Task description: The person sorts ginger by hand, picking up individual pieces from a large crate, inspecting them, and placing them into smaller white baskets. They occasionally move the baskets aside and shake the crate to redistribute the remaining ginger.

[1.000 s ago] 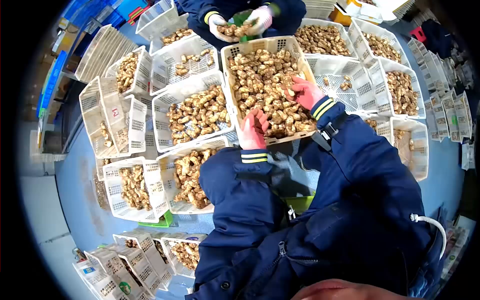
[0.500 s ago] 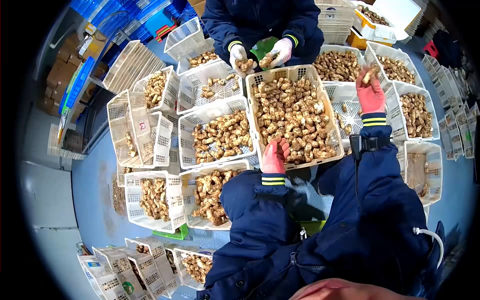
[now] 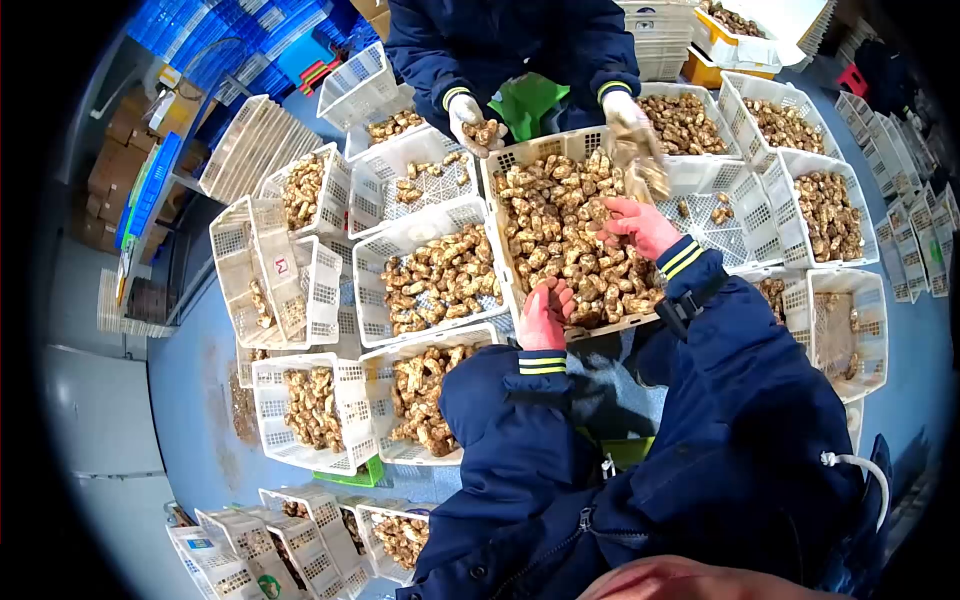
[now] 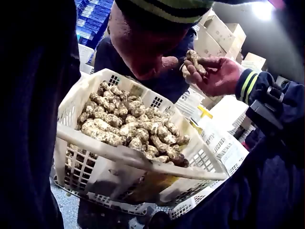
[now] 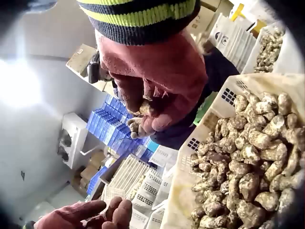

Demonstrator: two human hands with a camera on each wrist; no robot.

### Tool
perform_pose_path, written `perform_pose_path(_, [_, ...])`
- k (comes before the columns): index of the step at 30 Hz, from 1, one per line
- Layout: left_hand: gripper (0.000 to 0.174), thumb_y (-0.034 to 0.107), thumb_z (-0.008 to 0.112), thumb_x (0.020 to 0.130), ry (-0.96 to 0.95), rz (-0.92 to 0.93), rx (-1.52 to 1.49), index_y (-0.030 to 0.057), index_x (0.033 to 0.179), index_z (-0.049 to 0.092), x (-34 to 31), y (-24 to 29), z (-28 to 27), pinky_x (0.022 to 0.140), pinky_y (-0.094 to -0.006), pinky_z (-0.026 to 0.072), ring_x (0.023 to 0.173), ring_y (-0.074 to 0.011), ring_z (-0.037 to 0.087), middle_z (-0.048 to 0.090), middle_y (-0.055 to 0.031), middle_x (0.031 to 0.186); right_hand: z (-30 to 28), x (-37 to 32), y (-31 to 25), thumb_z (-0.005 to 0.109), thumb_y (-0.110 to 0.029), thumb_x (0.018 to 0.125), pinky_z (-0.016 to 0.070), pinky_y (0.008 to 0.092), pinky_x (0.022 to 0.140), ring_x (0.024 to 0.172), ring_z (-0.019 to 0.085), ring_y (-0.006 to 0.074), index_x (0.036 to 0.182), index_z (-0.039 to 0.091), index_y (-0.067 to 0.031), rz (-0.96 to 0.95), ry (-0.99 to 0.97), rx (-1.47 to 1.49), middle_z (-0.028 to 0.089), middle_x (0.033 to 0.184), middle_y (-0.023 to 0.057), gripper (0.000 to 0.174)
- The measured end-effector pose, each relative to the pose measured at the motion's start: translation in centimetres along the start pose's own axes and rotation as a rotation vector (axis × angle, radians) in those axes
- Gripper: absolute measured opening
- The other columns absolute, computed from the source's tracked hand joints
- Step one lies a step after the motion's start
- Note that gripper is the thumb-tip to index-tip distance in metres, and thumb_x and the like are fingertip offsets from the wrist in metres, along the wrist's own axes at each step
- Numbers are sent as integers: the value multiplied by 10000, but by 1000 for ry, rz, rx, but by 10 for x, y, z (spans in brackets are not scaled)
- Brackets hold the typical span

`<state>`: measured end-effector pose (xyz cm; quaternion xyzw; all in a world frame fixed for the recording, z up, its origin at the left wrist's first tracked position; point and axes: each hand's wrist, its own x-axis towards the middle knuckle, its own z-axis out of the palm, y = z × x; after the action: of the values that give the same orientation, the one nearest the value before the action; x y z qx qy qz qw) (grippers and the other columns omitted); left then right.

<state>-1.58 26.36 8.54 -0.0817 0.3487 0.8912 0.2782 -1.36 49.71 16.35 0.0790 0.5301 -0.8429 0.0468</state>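
Note:
A cream crate (image 3: 493, 195) heaped with stubby, brown-and-white mushrooms (image 3: 560, 215) stands in front of me. My right hand (image 3: 645, 226), in a pink glove, is over its right side and pinches one mushroom (image 4: 194, 62) between thumb and fingers. My left hand (image 3: 545, 312), also gloved in pink, hovers at the crate's near left corner. Its fingers curl loosely with nothing seen between them. In the right wrist view the right hand (image 5: 155, 78) is close to the camera and its palm partly hides what it holds.
Across the crate a person in white gloves holds mushrooms in one hand (image 3: 468, 118); the other hand (image 3: 625, 110) is blurred above the far right corner. White crates with mushrooms flank both sides, including a sparsely filled one (image 3: 715, 225) on the right. Stacked crates (image 3: 255, 150) stand farther left.
My right hand was over the central crate, reached out to the right-hand crates with a mushroom, and is now back over the central crate. The other person's hand has swung to the right.

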Motion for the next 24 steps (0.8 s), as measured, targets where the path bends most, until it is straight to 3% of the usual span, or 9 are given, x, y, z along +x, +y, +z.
perform_pose_path(5, [387,265,497,871,-27,-6,-15,-26,1124,459,3,-1,-3,814,-351,465,929,-247,554,548,-153,1047,27,-13,-21,519,-19,747,449,266,743,786,578,165,1234,392,52,-45,-13,1,593,907,99,508])
perform_pose_path(8, [406,270,502,869,-26,3,-13,-29,1138,446,1,-1,-2,822,-356,461,939,-250,548,539,-154,1064,30,-14,-22,518,-17,747,448,262,743,779,580,163,1231,392,54,-30,1,-81,592,928,106,505])
perform_pose_path(13, [421,280,510,864,-46,5,-14,-27,1143,440,2,-2,-4,827,-355,458,941,-248,546,534,-152,1075,19,-6,-12,502,-16,780,462,274,740,824,589,186,1262,342,48,30,47,-4,592,951,135,512])
perform_pose_path(17, [420,288,517,859,-51,-2,-5,-20,1136,449,2,-3,-5,828,-350,456,945,-244,545,540,-148,1066,18,-11,-13,461,-33,829,467,299,791,921,569,212,1288,298,37,-33,17,169,546,1082,132,492])
perform_pose_path(21, [404,283,515,861,-32,-12,-1,-17,1126,459,1,-2,-2,830,-349,456,945,-243,546,545,-146,1057,4,-1,-2,458,-21,817,460,304,820,980,551,224,1297,273,45,-21,57,22,531,1112,115,519])
perform_pose_path(24, [390,273,513,863,-53,-18,-27,-15,1121,466,1,-2,-4,826,-348,459,933,-243,550,549,-145,1047,6,-5,-5,449,3,804,472,297,801,958,561,220,1293,279,50,-25,68,75,534,1097,115,519])
